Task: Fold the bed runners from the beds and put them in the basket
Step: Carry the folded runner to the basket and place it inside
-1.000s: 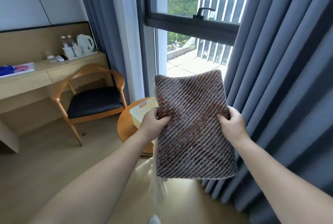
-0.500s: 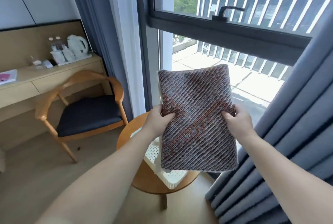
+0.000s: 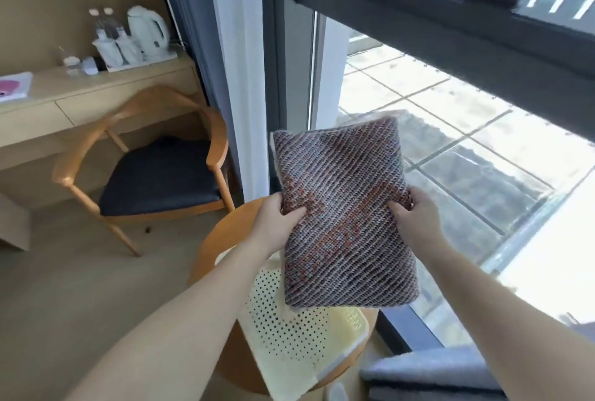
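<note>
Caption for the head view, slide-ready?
Folded runner held by left hand and right hand over the yellow basket on a round table by the window.

Two hands show, a left hand (image 3: pixel 273 223) and a right hand (image 3: pixel 415 218). There is one folded bed runner (image 3: pixel 344 217), one yellow basket (image 3: pixel 289 333), one chair (image 3: pixel 154 168), one white kettle (image 3: pixel 148 30) and two bottles (image 3: pixel 108 25) (both blurry). There are two benches: one round bench (image 3: pixel 215 242), one long bench (image 3: pixel 96 88).

Both bare forearms stretch forward, the left entering from 7 o'clock, the right from 4 o'clock. The left hand (image 3: pixel 277 223) and right hand (image 3: pixel 417 220) each grip a side edge of the folded bed runner (image 3: pixel 344 207), thumbs pressed on its near face.
</note>
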A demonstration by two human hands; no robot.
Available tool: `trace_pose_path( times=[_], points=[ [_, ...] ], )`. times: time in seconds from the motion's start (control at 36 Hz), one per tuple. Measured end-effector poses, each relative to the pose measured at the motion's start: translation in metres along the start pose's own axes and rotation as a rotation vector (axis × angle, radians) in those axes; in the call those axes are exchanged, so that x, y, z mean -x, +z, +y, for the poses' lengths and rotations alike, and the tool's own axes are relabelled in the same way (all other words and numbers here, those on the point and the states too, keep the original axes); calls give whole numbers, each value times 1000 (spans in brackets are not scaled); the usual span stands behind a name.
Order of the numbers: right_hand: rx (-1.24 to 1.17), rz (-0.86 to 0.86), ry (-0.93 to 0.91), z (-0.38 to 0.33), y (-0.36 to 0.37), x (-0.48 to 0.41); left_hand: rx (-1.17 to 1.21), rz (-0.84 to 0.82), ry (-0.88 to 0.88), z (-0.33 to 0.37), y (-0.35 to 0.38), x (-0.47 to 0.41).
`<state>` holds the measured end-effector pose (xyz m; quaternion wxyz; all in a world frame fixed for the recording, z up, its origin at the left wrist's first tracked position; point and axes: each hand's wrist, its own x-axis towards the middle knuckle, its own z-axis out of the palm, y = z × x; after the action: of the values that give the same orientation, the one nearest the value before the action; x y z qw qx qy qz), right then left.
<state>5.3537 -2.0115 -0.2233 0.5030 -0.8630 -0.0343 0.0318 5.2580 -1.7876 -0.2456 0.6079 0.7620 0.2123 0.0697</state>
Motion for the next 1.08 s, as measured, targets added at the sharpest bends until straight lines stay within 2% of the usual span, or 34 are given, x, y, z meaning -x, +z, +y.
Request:
trace_pose_path(
  times=[0.19, 0.33, 0.44, 0.64, 0.83, 0.94, 1.03, 1.08],
  points=[
    [108, -212, -15, 34, 48, -26, -36, 70, -260, -60, 6, -5],
    [195, -412, 96, 79, 98, -13, -63, 132, -473, -118, 9, 18],
    [262, -492, 127, 104, 132, 2, -123, 165, -620, -158, 10, 32],
    [307, -596, 141, 128, 174, 11, -162, 251, -770, -205, 17, 42],
    [584, -710, 52, 150, 204, 14, -238, 243, -922, -222, 28, 39],
    [827, -878, -123, 155, 213, 22, -355, 256, -840, -225, 34, 35],
    [944, -947, -284, 150, 216, 25, -660, 221, -627, -224, 38, 26],
    [1018, -936, -451, 151, 225, 21, -810, 159, -518, -228, 42, 20]
  ],
)
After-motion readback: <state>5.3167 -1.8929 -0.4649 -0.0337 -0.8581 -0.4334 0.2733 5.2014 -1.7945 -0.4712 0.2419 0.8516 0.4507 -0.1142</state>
